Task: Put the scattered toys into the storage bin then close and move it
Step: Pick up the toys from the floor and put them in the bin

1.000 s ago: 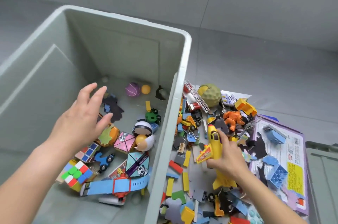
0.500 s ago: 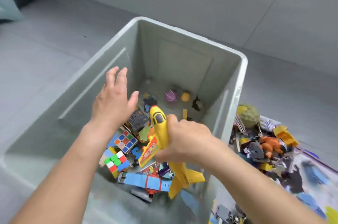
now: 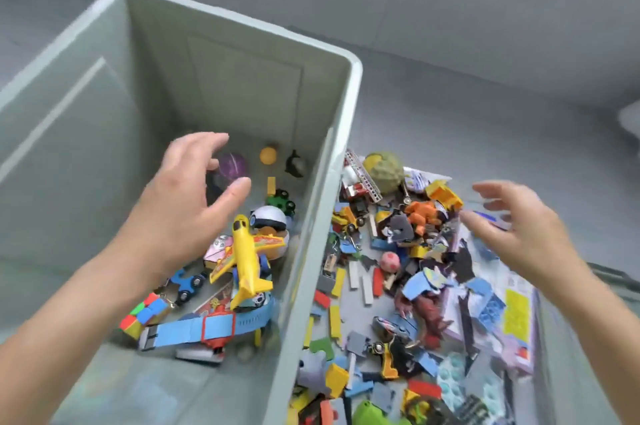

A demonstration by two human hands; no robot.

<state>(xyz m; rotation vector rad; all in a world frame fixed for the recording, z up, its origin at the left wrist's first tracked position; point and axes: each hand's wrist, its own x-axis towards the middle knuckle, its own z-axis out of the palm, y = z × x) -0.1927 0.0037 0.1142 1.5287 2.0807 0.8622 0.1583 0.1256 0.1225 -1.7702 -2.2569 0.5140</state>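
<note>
A large grey-green storage bin [image 3: 341, 161] fills the left half of the view, open at the top. A yellow toy plane [image 3: 246, 259] lies inside it on other toys, among them a colour cube [image 3: 147, 313], a blue strap toy [image 3: 204, 324] and a purple ball [image 3: 232, 164]. My left hand [image 3: 194, 196] hovers open over the bin's inside, holding nothing. My right hand [image 3: 516, 227] is open above the scattered toys [image 3: 391, 272] on the floor right of the bin, fingers spread and blurred.
The pile right of the bin holds a red fire truck [image 3: 360, 182], a green spiky ball [image 3: 384, 170], an orange figure [image 3: 424, 213], a dark red dinosaur [image 3: 429, 315], blocks and puzzle pieces. A purple box [image 3: 512, 313] lies at the right. Grey floor surrounds everything.
My right hand carried the yellow plane from the floor pile over the bin, let it go inside, and has moved back to the right over the scattered toys.
</note>
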